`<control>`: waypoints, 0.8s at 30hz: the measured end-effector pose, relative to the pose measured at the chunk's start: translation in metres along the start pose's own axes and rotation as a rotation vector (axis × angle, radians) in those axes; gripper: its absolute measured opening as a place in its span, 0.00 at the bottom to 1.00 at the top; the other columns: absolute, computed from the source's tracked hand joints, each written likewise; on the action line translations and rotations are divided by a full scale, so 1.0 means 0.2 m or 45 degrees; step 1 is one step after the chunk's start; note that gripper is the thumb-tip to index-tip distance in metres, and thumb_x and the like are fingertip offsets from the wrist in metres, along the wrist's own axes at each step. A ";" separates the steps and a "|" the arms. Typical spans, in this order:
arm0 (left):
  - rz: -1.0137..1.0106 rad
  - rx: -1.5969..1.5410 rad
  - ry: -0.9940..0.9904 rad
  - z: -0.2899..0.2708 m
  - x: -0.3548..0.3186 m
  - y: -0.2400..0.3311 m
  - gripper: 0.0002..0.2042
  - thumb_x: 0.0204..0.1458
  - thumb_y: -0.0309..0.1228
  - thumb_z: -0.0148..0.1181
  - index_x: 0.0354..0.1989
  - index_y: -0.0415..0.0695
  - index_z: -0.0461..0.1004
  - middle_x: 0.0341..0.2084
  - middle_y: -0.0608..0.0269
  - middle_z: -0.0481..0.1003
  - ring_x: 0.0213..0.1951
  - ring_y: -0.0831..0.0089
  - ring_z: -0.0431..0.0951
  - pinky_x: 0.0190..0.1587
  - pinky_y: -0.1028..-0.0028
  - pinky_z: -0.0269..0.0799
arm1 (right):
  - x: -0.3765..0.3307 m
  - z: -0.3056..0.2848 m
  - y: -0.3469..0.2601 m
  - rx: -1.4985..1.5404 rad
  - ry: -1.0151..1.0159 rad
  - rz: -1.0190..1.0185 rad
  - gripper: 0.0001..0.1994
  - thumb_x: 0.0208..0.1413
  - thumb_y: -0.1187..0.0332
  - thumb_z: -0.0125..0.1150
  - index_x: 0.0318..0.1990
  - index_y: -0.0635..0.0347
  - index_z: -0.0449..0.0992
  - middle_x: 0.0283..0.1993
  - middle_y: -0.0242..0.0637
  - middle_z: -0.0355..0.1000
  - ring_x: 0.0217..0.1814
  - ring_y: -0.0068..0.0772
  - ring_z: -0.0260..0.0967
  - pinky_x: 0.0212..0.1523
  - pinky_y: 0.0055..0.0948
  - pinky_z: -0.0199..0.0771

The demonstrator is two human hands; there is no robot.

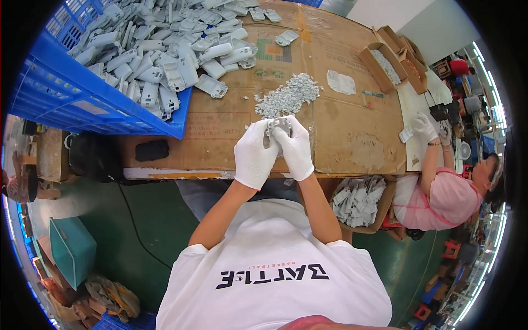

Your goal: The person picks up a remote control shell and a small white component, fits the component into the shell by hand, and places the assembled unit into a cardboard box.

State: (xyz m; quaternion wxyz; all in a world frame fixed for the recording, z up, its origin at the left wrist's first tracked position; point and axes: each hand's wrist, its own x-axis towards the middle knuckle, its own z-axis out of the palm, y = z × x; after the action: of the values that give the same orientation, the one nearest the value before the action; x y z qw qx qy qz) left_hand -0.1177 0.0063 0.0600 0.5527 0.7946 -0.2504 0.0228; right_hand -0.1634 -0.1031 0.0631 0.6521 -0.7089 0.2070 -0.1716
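Both of my hands wear white gloves and meet over the near edge of a cardboard-covered table. My left hand and my right hand together grip one small grey plastic part, held upright between the fingertips. Just beyond my hands lies a heap of small grey pieces. Further back left, a large pile of grey plastic housings spills from a blue crate onto the table.
An open cardboard box of grey parts sits low at my right. A person in a pink top works at the table's right end, gloved hand on a white sheet. Cardboard boxes stand at the far right. A teal bin rests on the floor left.
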 end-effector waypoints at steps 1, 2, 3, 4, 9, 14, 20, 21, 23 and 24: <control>-0.003 0.000 0.002 0.00 0.00 0.00 0.13 0.51 0.23 0.64 0.46 0.40 0.77 0.35 0.55 0.80 0.33 0.65 0.82 0.38 0.71 0.77 | 0.00 0.00 0.00 0.003 0.019 -0.008 0.07 0.57 0.72 0.58 0.39 0.65 0.76 0.31 0.31 0.73 0.35 0.18 0.67 0.37 0.25 0.69; 0.008 0.007 0.008 0.00 0.00 0.00 0.13 0.51 0.23 0.64 0.46 0.41 0.77 0.34 0.55 0.80 0.33 0.64 0.82 0.37 0.70 0.77 | 0.01 0.01 0.01 0.007 0.036 -0.018 0.06 0.57 0.72 0.58 0.39 0.65 0.76 0.31 0.31 0.72 0.34 0.18 0.67 0.37 0.25 0.69; 0.019 0.015 0.014 0.01 0.00 0.00 0.13 0.50 0.23 0.64 0.46 0.41 0.77 0.34 0.55 0.79 0.32 0.64 0.82 0.36 0.70 0.77 | 0.01 0.02 0.01 0.007 0.031 -0.017 0.06 0.57 0.72 0.58 0.39 0.65 0.76 0.31 0.31 0.72 0.34 0.18 0.67 0.37 0.25 0.69; 0.017 0.017 0.017 0.01 0.00 -0.01 0.13 0.50 0.23 0.64 0.46 0.41 0.77 0.34 0.55 0.79 0.32 0.64 0.82 0.36 0.70 0.77 | 0.02 0.02 0.03 0.031 0.040 -0.018 0.06 0.56 0.73 0.57 0.38 0.65 0.75 0.30 0.31 0.71 0.34 0.18 0.66 0.37 0.25 0.69; 0.039 0.037 -0.015 0.02 -0.01 0.00 0.13 0.51 0.23 0.64 0.45 0.41 0.77 0.33 0.55 0.79 0.31 0.64 0.82 0.36 0.70 0.77 | 0.03 0.00 0.08 0.162 0.031 -0.007 0.04 0.55 0.76 0.53 0.35 0.65 0.74 0.29 0.29 0.70 0.32 0.17 0.64 0.35 0.24 0.68; 0.063 0.010 -0.036 0.06 -0.02 -0.05 0.12 0.51 0.23 0.63 0.44 0.43 0.76 0.33 0.56 0.78 0.32 0.61 0.82 0.35 0.68 0.77 | 0.02 -0.03 0.08 0.179 -0.018 0.062 0.04 0.53 0.76 0.53 0.34 0.64 0.73 0.29 0.28 0.69 0.32 0.16 0.63 0.34 0.22 0.67; 0.043 0.011 -0.059 0.06 -0.01 -0.01 0.12 0.50 0.22 0.64 0.44 0.41 0.76 0.31 0.55 0.78 0.30 0.64 0.82 0.35 0.71 0.76 | -0.01 -0.03 0.04 0.135 0.071 0.051 0.04 0.53 0.76 0.50 0.34 0.63 0.72 0.29 0.27 0.68 0.31 0.15 0.62 0.33 0.22 0.66; 0.044 0.023 -0.060 0.06 -0.02 0.00 0.12 0.50 0.21 0.64 0.44 0.41 0.77 0.31 0.55 0.78 0.30 0.64 0.82 0.35 0.71 0.76 | -0.01 -0.03 0.05 0.138 0.075 0.054 0.04 0.53 0.76 0.50 0.34 0.63 0.72 0.29 0.27 0.68 0.31 0.15 0.62 0.33 0.22 0.66; 0.069 0.039 -0.044 0.07 -0.04 0.00 0.12 0.50 0.21 0.64 0.44 0.41 0.77 0.31 0.55 0.78 0.30 0.64 0.82 0.35 0.71 0.76 | -0.02 -0.02 0.08 0.070 0.117 0.001 0.03 0.55 0.75 0.52 0.34 0.63 0.72 0.29 0.26 0.68 0.31 0.15 0.62 0.33 0.22 0.66; 0.094 0.053 -0.023 0.07 -0.05 -0.01 0.12 0.49 0.20 0.64 0.44 0.41 0.77 0.31 0.55 0.78 0.30 0.65 0.82 0.35 0.70 0.76 | -0.02 -0.03 0.08 0.072 0.119 0.002 0.03 0.55 0.75 0.52 0.34 0.63 0.72 0.29 0.26 0.68 0.31 0.15 0.62 0.33 0.22 0.66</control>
State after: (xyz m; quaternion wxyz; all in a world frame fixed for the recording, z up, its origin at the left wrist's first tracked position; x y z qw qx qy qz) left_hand -0.1289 -0.0026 0.0502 0.5324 0.7964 -0.2840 0.0411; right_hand -0.1708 -0.1065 0.0476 0.6616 -0.6812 0.2328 -0.2101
